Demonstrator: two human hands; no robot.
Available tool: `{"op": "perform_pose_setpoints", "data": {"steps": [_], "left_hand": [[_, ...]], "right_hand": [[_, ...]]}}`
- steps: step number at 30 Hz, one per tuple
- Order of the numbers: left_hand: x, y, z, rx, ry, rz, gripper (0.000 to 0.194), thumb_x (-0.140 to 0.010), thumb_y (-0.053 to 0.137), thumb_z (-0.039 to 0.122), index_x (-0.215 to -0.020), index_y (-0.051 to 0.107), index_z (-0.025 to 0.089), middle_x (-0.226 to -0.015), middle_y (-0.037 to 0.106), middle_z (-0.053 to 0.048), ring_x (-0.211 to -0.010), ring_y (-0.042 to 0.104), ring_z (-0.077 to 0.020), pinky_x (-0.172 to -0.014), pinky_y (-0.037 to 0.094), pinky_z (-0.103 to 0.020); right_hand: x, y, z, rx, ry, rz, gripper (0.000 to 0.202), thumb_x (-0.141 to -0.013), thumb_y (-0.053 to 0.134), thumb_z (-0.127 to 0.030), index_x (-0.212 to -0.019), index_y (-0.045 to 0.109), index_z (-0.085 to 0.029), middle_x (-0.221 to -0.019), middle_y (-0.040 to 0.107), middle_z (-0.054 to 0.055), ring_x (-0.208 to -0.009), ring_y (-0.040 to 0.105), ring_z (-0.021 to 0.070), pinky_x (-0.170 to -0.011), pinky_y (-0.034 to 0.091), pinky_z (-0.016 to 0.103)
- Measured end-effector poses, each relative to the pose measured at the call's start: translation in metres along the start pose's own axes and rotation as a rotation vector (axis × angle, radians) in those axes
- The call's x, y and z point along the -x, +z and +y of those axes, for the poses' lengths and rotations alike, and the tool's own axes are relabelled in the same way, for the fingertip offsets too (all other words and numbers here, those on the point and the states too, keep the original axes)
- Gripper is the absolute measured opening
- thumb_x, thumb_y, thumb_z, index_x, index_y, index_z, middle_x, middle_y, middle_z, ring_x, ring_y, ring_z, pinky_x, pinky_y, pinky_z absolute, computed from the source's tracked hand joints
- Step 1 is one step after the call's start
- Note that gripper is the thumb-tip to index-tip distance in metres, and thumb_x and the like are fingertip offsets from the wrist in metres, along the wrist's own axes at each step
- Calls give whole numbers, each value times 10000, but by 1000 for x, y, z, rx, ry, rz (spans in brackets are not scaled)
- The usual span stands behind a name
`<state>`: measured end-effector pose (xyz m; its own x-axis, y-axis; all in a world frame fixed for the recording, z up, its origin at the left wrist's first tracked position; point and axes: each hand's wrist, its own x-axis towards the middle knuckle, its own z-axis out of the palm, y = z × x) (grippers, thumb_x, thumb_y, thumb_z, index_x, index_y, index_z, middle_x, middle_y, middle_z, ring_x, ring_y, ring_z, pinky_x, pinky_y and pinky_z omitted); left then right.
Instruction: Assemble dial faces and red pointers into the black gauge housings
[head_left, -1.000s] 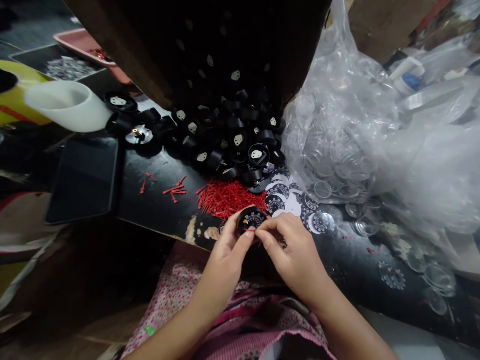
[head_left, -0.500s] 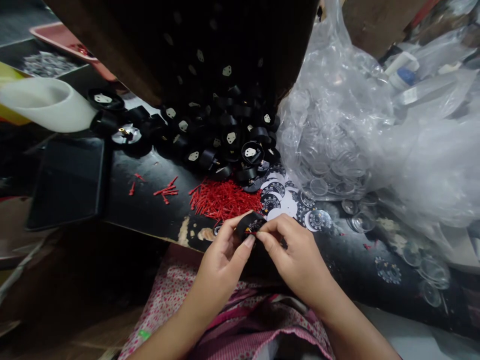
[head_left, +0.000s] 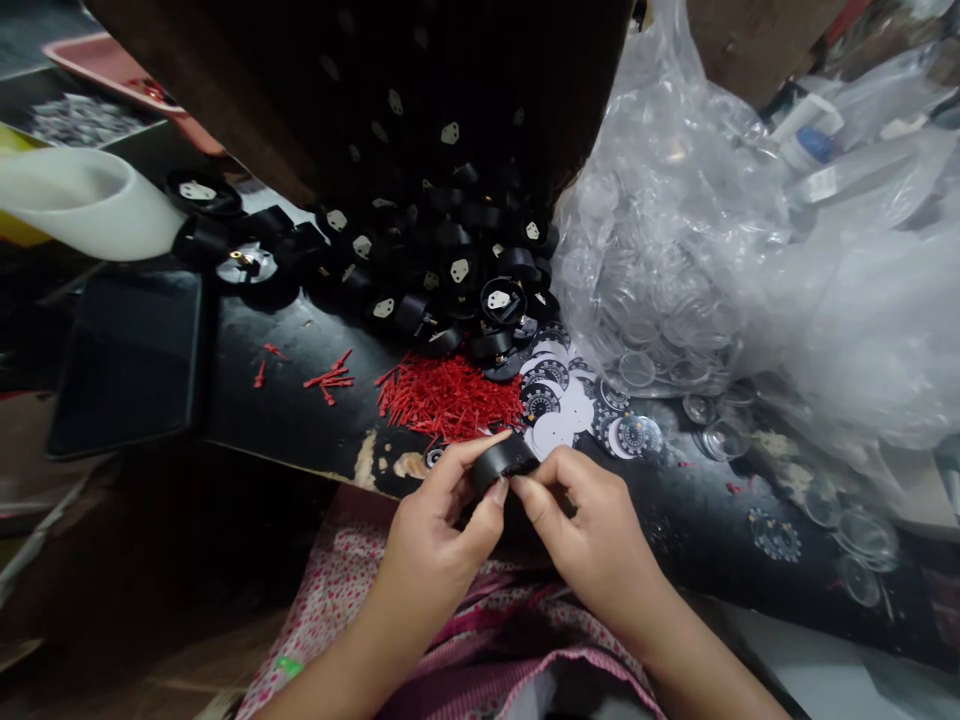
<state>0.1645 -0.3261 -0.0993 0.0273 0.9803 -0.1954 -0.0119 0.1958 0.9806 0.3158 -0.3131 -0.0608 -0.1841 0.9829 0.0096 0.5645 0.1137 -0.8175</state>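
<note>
A small round black gauge is tilted between my hands just over the table's front edge, its dial face mostly out of sight. My left hand is closed round its left side, thumb at the near rim and fingers behind. My right hand is closed too, thumb and forefinger pressed together against the near right edge; whether a small part sits between those fingertips is hidden. Just beyond the gauge lies a heap of red pointers. To its right are overlapping black-and-white dial discs.
Many black gauge housings are piled at the back. A plastic bag of clear round lenses stands right, with loose lenses further along. At left are a dark tablet-like slab, a white cup and a pink tray.
The gauge has been tipped, so its black side wall shows where the dial face and a red pointer showed before. Both hands have stayed close together on it.
</note>
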Motion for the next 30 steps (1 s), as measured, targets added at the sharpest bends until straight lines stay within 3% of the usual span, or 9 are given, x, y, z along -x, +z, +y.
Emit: {"op": "perform_pose_setpoints", "data": {"steps": [5, 7, 11, 13, 17, 23, 24, 27, 30], "left_hand": [[-9, -3, -2, 300, -197, -131, 345, -904, 640, 357, -1247, 622, 330, -1302, 678, 21, -1257, 585, -203, -1061, 458, -302], [-9, -4, -3, 301, -213, -135, 409, -888, 664, 368, -1293, 603, 359, -1354, 648, 30, -1321, 529, -207, -1101, 419, -307], [-8, -2, -4, 245, -237, -108, 436, -867, 678, 425, -1297, 627, 370, -1434, 585, 37, -1411, 419, -219, -1167, 326, -329], [-7, 3, -3, 328, -292, -67, 415, -837, 698, 463, -1238, 677, 355, -1418, 601, 21, -1400, 434, -258, -1153, 358, -371], [-5, 13, -3, 490, -408, 41, 426, -787, 712, 530, -1163, 722, 330, -1344, 661, -19, -1329, 515, -331, -1081, 451, -464], [-7, 5, -8, 44, -142, -34, 445, -858, 666, 465, -1285, 651, 337, -1448, 572, 11, -1416, 408, -272, -1193, 275, -409], [-8, 4, -9, 71, -156, -52, 449, -875, 644, 467, -1303, 636, 332, -1450, 571, 5, -1403, 429, -275, -1181, 305, -417], [-10, 3, -14, 269, -226, -73, 439, -910, 591, 471, -1327, 611, 333, -1452, 570, -4, -1348, 500, -283, -1090, 452, -412], [-10, 6, -17, 304, -230, -79, 416, -893, 627, 457, -1281, 652, 310, -1424, 596, -30, -1335, 511, -301, -1040, 507, -400]], "right_hand": [[-9, -9, 3, 202, -192, 9, 70, -917, 573, -184, -896, 639, -176, -823, 649, 34, -772, 576, 182, -735, 411, 324], [-13, -9, 4, 335, -277, 10, 129, -927, 537, -161, -989, 649, -159, -887, 666, 67, -817, 581, 206, -751, 410, 348], [-20, -6, 6, 533, -363, -12, 152, -920, 501, -152, -881, 647, -153, -833, 656, 76, -782, 568, 218, -722, 399, 359], [-21, -5, 5, 553, -376, -7, 166, -902, 487, -144, -828, 635, -159, -794, 641, 68, -759, 559, 210, -717, 404, 349], [-19, -2, -1, 478, -259, 44, 143, -859, 499, -129, -772, 606, -167, -756, 622, 45, -721, 556, 181, -706, 420, 310], [-23, -27, 9, 169, -77, -70, 89, -895, 582, -182, -832, 643, -197, -750, 667, -7, -680, 602, 133, -664, 448, 243], [-29, -36, 17, 186, -66, -60, 114, -918, 566, -205, -851, 658, -203, -798, 696, 6, -733, 631, 145, -705, 466, 254], [-50, -64, 49, 521, 91, 215, 191, -947, 526, -228, -1063, 674, -199, -1083, 705, 97, -963, 657, 226, -863, 471, 368], [-68, -84, 75, 612, 148, 244, 337, -878, 588, -173, -1211, 641, -169, -1205, 649, 174, -1062, 626, 313, -927, 433, 480]]}}
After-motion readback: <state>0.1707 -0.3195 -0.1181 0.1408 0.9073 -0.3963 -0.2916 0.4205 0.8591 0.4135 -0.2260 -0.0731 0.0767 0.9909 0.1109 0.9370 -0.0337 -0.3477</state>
